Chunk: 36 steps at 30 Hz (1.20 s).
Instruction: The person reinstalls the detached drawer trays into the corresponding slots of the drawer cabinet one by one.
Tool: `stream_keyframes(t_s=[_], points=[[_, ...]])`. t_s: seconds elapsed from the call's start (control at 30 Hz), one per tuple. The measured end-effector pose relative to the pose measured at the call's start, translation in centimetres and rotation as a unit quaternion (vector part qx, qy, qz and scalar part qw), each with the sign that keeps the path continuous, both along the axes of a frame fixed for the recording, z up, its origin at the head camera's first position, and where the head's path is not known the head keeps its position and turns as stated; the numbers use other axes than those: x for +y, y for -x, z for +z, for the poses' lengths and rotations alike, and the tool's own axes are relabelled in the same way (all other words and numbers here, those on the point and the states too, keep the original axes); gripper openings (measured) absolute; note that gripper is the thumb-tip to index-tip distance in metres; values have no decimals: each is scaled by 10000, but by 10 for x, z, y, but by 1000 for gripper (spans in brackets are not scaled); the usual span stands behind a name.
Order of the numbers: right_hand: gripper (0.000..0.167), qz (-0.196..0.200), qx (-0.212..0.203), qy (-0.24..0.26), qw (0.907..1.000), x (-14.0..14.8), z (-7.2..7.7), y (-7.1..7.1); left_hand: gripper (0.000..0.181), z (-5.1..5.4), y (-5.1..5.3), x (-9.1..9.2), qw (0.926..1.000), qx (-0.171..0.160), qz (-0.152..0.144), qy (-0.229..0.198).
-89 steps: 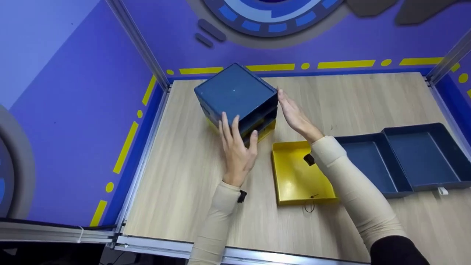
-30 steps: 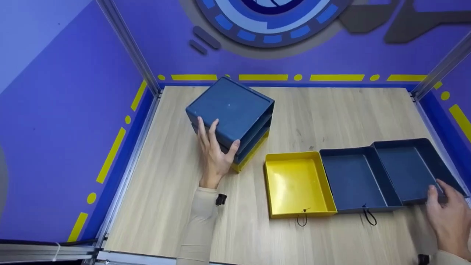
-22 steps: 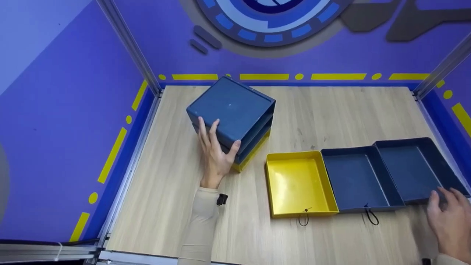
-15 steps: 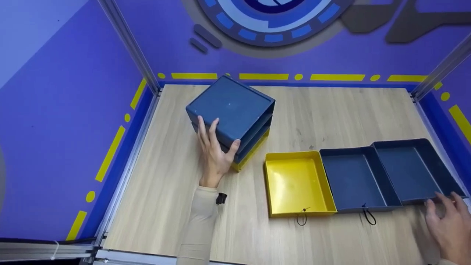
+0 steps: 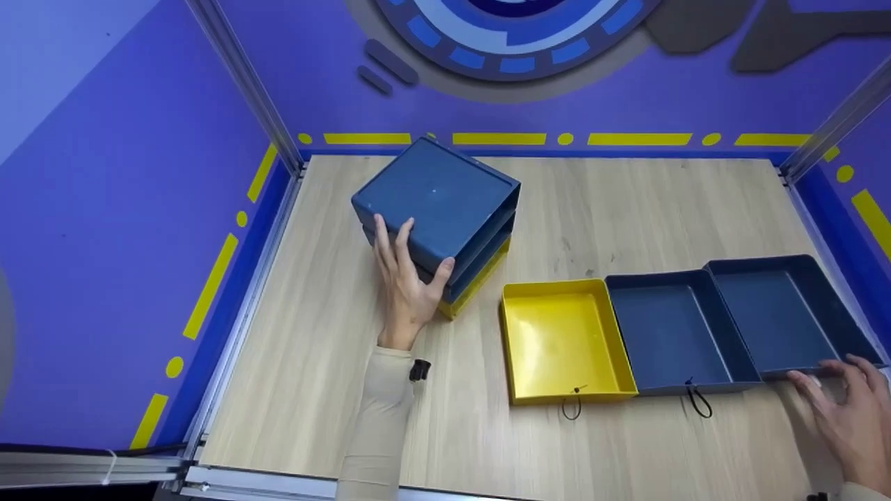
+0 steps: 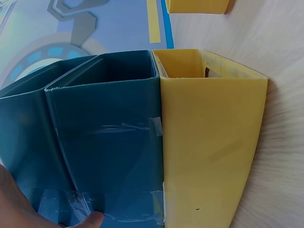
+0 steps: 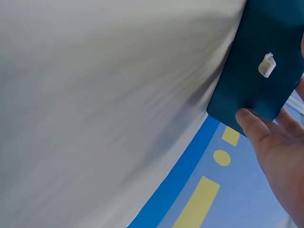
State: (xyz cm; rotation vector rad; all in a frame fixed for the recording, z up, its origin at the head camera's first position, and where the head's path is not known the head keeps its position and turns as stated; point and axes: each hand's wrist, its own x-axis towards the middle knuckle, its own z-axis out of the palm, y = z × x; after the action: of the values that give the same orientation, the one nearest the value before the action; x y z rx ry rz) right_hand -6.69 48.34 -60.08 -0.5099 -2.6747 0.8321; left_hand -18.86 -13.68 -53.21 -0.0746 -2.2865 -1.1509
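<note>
A three-tier drawer cabinet, two dark blue casings above a yellow one, stands turned at an angle on the table. My left hand rests against its near corner, fingers extended up to the top edge and thumb near the front opening. The yellow casing shows beside the blue ones in the left wrist view. At the far right, my right hand pinches the front wall of the rightmost blue drawer, thumb outside and fingers over the rim. A small white pull tab sits on that drawer's front.
A yellow drawer and another blue drawer lie in a row beside the rightmost one, each with a black loop pull at its front. Purple panels and metal rails bound the table at the back and sides.
My right hand has left the cabinet's right side and gone to the rightmost drawer, where its thumb has shifted left along the front. My left hand stays on the cabinet.
</note>
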Motion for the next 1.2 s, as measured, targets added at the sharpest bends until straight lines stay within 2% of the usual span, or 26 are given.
stream_keyframes(t_s=[0.13,0.23,0.37,0.5,0.67,0.73,0.77,0.9,0.97,1.0,1.2], points=[[62,-237,-9,-155,9996,-2,-2,-2,92,0,0,0,10000,12,-20,10],[59,-318,281,-250,9988,-2,-3,-3,94,1,1,1,10000,26,-22,-15],[40,-289,1039,31,9942,1,-2,-4,95,2,5,3,9999,89,-49,-70],[37,-169,1651,166,9860,4,2,-1,95,2,7,4,9999,113,-79,-50],[39,-109,1575,20,9875,-1,8,-5,97,0,3,2,10000,73,-11,-11],[44,-49,1584,29,9874,-4,11,-7,96,0,1,1,10000,61,0,-7],[53,-3,1646,-2,9864,-5,12,-7,96,0,1,0,10000,68,-3,-5],[91,512,2352,64,9706,-5,20,-4,96,0,0,-1,10000,5,-48,21],[101,740,2635,42,9618,-4,24,-1,97,-1,0,-1,10000,-52,-44,38],[101,826,2753,88,9578,-4,25,0,98,-1,0,-1,9999,-79,-45,44],[108,677,2841,354,9557,-10,33,2,97,-1,1,-2,9999,-89,-40,54]])
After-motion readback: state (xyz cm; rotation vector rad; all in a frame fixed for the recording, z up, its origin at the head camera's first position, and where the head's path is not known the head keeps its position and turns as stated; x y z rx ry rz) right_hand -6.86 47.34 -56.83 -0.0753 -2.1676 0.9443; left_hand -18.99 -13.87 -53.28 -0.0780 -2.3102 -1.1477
